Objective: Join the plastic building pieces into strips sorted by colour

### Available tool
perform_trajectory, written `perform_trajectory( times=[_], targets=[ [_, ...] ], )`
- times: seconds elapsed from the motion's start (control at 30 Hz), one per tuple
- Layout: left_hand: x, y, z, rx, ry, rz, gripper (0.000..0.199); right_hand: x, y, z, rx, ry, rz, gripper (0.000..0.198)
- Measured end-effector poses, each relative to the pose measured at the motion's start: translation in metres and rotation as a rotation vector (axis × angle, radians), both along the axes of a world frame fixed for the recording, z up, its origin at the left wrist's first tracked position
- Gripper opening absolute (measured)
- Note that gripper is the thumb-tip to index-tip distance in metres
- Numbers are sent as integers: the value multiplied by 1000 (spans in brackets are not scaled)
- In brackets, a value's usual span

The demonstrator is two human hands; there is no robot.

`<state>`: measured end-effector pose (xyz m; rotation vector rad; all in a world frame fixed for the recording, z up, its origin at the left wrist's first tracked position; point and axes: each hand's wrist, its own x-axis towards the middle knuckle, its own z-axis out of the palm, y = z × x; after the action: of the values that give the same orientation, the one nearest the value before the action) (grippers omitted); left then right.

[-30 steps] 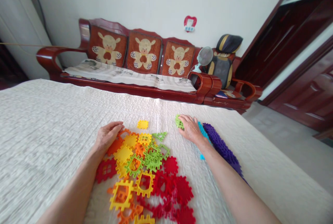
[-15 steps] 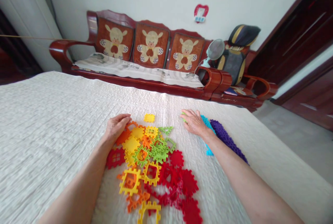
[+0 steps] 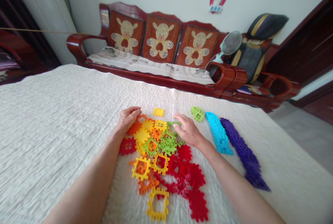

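My left hand (image 3: 129, 117) rests at the pile's upper left edge, fingers pressed together beside an orange interlocking plastic tile (image 3: 134, 127); whatever they hold, if anything, is hidden. Fingers apart, my right hand (image 3: 189, 131) reaches over the pile's upper right edge, near a green triangular tile (image 3: 173, 124). Between my arms lie overlapping notched tiles: a yellow square tile (image 3: 142, 136), green frame tiles (image 3: 152, 146), a yellow frame tile (image 3: 141, 168) and red tiles (image 3: 196, 175). Slightly apart, beyond the pile, is a small yellow tile (image 3: 158, 112).
Right of the pile, a small green stack (image 3: 197, 114), a blue row of tiles (image 3: 219, 133) and a longer purple row (image 3: 244, 154) lie on the white quilted cover (image 3: 65, 119). Behind stand a wooden sofa (image 3: 156, 81) and a fan (image 3: 231, 43).
My right hand has moved left from the green stack, now uncovered, to the pile's edge, and its fingers are apart. My left hand stays beside the orange tiles. The view has shifted.
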<state>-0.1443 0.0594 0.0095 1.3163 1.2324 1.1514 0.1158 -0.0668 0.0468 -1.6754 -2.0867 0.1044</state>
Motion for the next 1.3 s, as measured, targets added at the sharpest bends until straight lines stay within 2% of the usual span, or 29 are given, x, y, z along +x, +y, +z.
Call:
perform_trajectory(
  times=[0.17, 0.27, 0.37, 0.43, 0.53, 0.63, 0.73, 0.9, 1.07, 1.2, 1.3],
  targets=[
    [-12, 0, 8, -128, -195, -131, 42, -59, -33, -2, -145, 39, 46, 41],
    [-19, 1, 10, -160, -284, -201, 41, -74, -49, 3, -143, 44, 64, 39],
    [-20, 1, 10, -154, -277, -227, 42, -78, -55, 8, -102, 79, 118, 30],
    [-20, 2, 9, -142, -252, -230, 44, -76, -50, 11, -53, 120, 121, 26],
    [-18, 4, 5, -127, -229, -230, 46, -70, -32, 12, -22, 101, -16, 27],
    [-17, 6, 2, -125, -239, -235, 47, -70, -11, 11, -120, -32, -216, 35],
    [-17, 7, 3, -125, -242, -237, 48, -78, 4, 10, -199, -130, -314, 43],
    [-12, 0, 8, -113, -188, -214, 44, -86, 15, 10, -289, -154, -348, 43],
    [-6, -7, 13, -68, -128, -261, 44, -82, 16, 7, -291, -103, -328, 45],
    [-4, -8, 11, -29, -77, -293, 43, -79, 12, 2, -237, -27, -335, 46],
    [-3, -6, 7, -44, -77, -288, 48, -65, 8, -2, -124, 130, -382, 49]
  ],
)
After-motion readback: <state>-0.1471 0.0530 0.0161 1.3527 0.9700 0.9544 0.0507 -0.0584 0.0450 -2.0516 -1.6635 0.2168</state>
